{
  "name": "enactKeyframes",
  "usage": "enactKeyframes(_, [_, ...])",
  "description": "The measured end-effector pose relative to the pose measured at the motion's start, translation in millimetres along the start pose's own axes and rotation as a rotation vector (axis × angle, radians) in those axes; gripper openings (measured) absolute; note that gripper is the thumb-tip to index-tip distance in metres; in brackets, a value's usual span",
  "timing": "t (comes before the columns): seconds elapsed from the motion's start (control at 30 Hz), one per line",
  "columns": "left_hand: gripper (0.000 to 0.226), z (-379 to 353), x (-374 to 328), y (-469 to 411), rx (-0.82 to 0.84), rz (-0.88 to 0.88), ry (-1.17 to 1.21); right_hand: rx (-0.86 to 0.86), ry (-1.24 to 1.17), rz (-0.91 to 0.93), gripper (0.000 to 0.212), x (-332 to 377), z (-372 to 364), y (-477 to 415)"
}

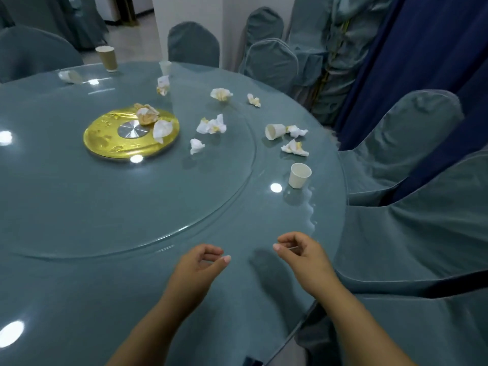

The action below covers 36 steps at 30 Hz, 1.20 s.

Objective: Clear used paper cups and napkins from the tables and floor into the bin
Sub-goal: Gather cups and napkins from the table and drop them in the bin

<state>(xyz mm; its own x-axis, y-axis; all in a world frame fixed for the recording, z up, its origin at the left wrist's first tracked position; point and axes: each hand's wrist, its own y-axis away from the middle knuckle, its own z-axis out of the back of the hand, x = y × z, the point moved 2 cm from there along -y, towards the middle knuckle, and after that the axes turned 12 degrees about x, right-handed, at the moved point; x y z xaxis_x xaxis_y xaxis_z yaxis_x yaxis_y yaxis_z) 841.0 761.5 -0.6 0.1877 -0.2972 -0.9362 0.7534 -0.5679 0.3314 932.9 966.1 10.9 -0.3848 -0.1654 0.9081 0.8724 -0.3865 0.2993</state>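
Lower centre: my left grip [203, 261] and right grip [298, 248] hover loosely curled, empty, above the tabletop [79, 207]; cups [299, 175] and napkins [212, 125] lie scattered upper right.

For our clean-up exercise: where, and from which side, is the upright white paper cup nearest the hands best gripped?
Probably grip the white paper cup by its side wall, below the rim, right hand coming from the near side: it stands upright, mouth up, nothing touching it.
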Motion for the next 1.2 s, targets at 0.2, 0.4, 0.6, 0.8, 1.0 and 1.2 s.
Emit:
enactKeyframes(0.2, [0.042,-24.6,-20.0,-49.0,-0.024,-0.021,-0.043,-0.009,0.040,-0.029,0.009,-3.8,54.2,-52.4])
enactKeyframes(0.4, [0.019,-31.5,-33.8,-109.5,-0.030,-0.035,-0.069,-0.109,0.080,-0.052,0.008,-7.2,84.4,-101.8])
enactKeyframes(0.6, [0.011,-55.8,-47.6,-149.9,-0.031,-0.013,-0.117,-0.135,0.139,-0.093,0.013,-12.4,124.2,-145.7])
enactKeyframes(0.8, [0.012,-82.3,-66.5,-196.6,-0.204,0.042,-0.121,-0.036,0.408,-0.002,0.065,-14.8,160.6,-226.0])
enactKeyframes(1.0, [0.011,-125.1,-84.3,-232.6,-0.260,0.107,-0.159,0.254,0.652,0.005,0.103,-13.5,175.1,-288.5])
enactKeyframes(1.2, [0.013,-124.0,-97.6,-245.0,-0.320,0.105,-0.161,0.366,0.633,-0.043,0.076,-7.1,177.0,-310.3])
